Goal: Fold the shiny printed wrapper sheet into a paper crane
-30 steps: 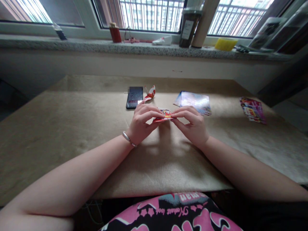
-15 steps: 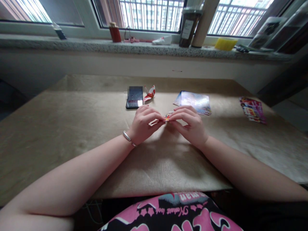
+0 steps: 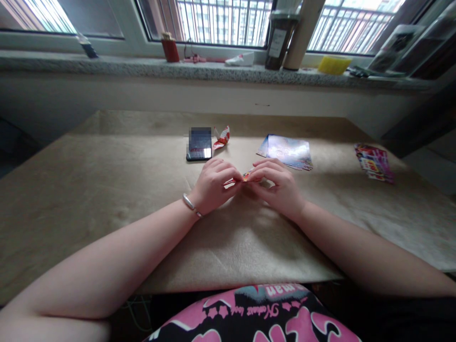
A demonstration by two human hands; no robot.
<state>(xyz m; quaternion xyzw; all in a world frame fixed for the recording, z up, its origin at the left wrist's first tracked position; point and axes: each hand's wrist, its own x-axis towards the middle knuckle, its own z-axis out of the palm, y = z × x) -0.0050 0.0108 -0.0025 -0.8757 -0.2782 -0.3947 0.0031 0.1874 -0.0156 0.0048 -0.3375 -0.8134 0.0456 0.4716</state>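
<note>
My left hand [image 3: 216, 184] and my right hand [image 3: 277, 187] meet over the middle of the table. Between their fingertips is a small piece of folded paper [image 3: 245, 177], red, yellow and white, pinched from both sides. Most of the paper is hidden by the fingers. A folded red-and-white paper shape [image 3: 222, 137] with raised points sits just beyond my left hand. Beside it on the left lies a dark phone [image 3: 199, 145]. Past my right hand rests a stack of shiny printed sheets [image 3: 289, 149].
Several colourful printed cards [image 3: 374, 163] lie fanned near the right edge of the table [image 3: 89, 204]. On the stone windowsill [image 3: 124, 69] stand a red container [image 3: 170, 49], a tall dark jar [image 3: 280, 42] and a yellow block [image 3: 334, 65].
My right hand has shifted slightly left and its fingers have curled in closer over the paper. The left hand has barely moved. Less of the paper shows now.
</note>
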